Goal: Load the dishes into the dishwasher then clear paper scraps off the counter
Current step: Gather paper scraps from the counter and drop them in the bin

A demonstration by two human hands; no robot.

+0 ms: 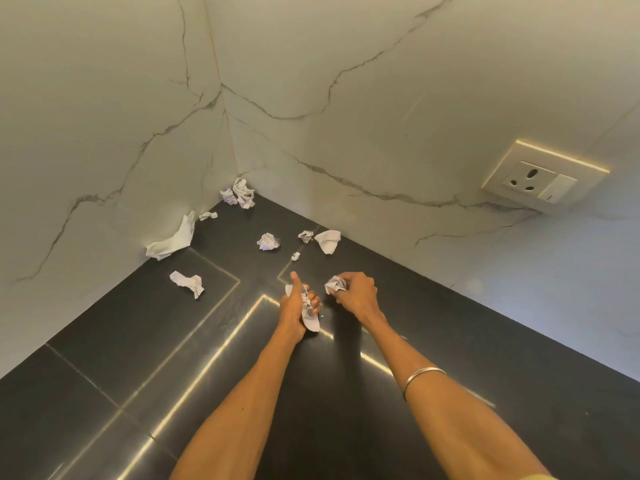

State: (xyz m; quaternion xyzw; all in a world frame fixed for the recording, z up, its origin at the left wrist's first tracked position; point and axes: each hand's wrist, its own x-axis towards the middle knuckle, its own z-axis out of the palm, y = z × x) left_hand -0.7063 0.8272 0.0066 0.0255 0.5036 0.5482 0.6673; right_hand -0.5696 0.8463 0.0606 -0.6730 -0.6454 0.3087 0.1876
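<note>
Left hand (297, 306) gripping crumpled white scraps (309, 311), right hand (355, 292) pinching a paper ball (333, 285), glossy black counter (104, 375)

Crumpled white paper scraps (187, 283) lie scattered across the black counter (104, 341) corner.

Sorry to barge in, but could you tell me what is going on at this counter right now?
A person is picking crumpled paper scraps off a dark counter in a marble-walled corner. The left hand grips a bunch of collected scraps, and the right hand pinches another crumpled scrap. Several more lie ahead, including a long scrap against the left wall and a cluster in the corner. No dishes or dishwasher are in view.
</note>
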